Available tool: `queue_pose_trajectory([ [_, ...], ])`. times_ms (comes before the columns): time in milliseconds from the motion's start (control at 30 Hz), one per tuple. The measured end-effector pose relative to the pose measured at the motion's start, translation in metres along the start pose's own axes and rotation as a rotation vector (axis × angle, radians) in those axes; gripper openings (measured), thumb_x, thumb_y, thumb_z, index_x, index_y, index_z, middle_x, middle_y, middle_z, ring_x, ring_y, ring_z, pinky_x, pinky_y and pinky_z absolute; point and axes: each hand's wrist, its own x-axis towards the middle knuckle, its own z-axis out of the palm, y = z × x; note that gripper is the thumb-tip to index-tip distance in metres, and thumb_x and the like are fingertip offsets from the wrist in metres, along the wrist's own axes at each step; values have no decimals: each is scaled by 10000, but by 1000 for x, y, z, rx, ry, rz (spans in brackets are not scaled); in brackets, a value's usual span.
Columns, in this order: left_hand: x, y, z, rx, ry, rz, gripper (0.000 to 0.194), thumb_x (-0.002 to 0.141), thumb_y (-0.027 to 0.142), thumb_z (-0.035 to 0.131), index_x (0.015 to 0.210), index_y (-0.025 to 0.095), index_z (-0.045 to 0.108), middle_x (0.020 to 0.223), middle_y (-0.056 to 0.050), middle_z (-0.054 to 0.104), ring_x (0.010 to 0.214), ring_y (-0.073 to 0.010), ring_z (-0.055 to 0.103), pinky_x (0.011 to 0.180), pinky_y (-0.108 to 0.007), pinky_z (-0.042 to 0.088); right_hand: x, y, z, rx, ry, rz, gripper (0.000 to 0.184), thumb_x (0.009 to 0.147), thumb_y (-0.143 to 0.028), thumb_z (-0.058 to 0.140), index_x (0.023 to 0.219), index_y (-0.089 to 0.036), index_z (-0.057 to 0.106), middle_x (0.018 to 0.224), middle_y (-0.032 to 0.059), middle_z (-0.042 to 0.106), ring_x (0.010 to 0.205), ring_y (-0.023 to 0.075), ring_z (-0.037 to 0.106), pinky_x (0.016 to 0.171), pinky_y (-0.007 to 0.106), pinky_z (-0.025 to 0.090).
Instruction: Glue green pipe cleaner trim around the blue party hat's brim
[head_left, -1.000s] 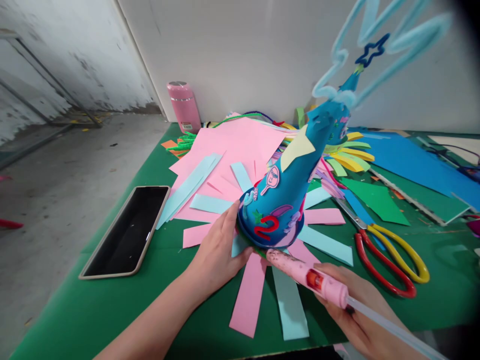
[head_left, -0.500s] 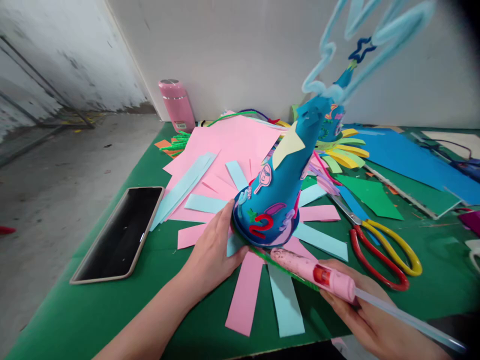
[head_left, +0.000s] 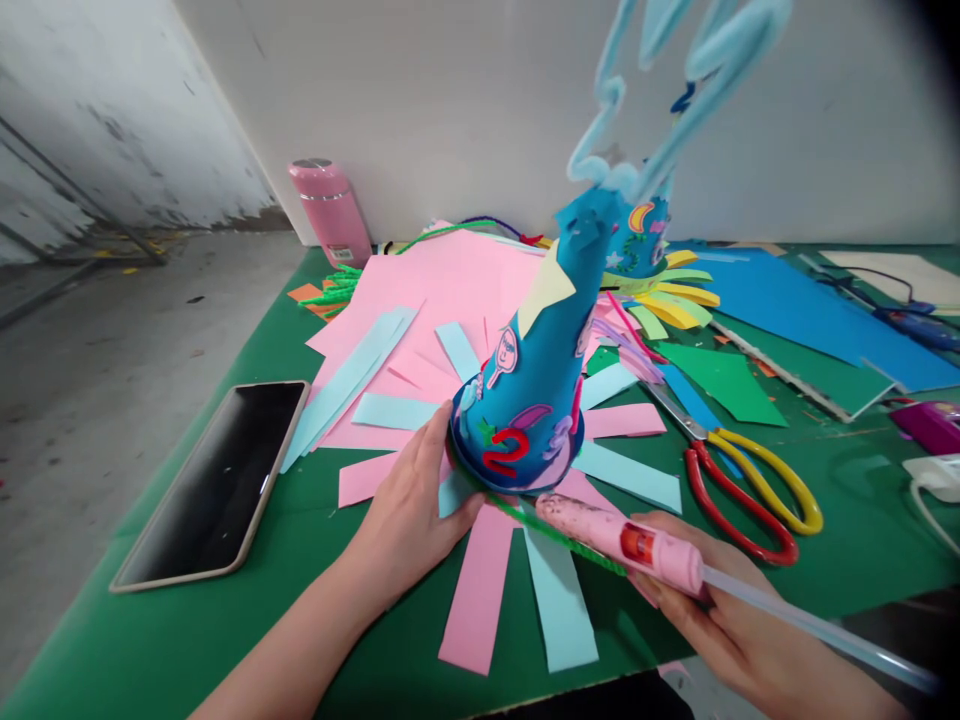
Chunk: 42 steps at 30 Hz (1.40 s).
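Note:
A blue paper cone hat point(head_left: 529, 350) leans right, with a red "2", stickers, a cream star and a light-blue pipe-cleaner shape point(head_left: 694, 100) on top. Pink and light-blue paper strips point(head_left: 480, 595) fan out under its dark blue rim. My left hand point(head_left: 412, 490) grips the hat's lower left rim, thumb in front and fingers along the side. In my right hand point(head_left: 712, 600) is a pink hot glue gun point(head_left: 637, 540), a clear glue stick in its back end and its nozzle close to the front rim. A green pipe cleaner point(head_left: 577, 545) runs from the rim beneath the gun.
A phone point(head_left: 217, 480) lies at left, a pink bottle point(head_left: 330, 212) stands behind. Pink paper sheets point(head_left: 442, 280) spread at the back. Red-and-yellow scissors point(head_left: 750, 490) lie at right, near green card point(head_left: 720, 382) and a blue sheet point(head_left: 810, 320). A second cone hat point(head_left: 637, 240) stands behind.
The whole scene has shifted slightly left as the view turned. More of the green pipe cleaner shows below the glue gun. Both hands keep their holds.

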Motion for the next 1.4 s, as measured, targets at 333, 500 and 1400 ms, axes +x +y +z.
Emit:
queue_pose_trajectory([
  [333,-1,-1,1,-12,-11,-16,795,778,331,542,1392,156,70,1359,-185,361,1231,-282,395,958,-433,403,13,-12,-4,-205,72,-139,392,828,-157,439,1206,-222,356,1017,48,598,905,142,598,755,218,507],
  [500,-1,-1,0,-13,-8,-19,800,777,324,544,1394,169,59,1352,-176,368,1230,-279,393,956,-430,404,4,-3,-3,-120,19,-67,384,837,-159,439,1210,-219,372,1060,64,579,955,149,586,800,231,504],
  [1400,0,2,-2,17,-22,-38,792,785,335,529,1390,181,41,1317,-180,388,1188,-305,430,911,-452,428,1,0,-17,-134,-48,-17,213,802,-167,458,1004,-203,517,906,46,608,817,160,603,707,260,508],
])
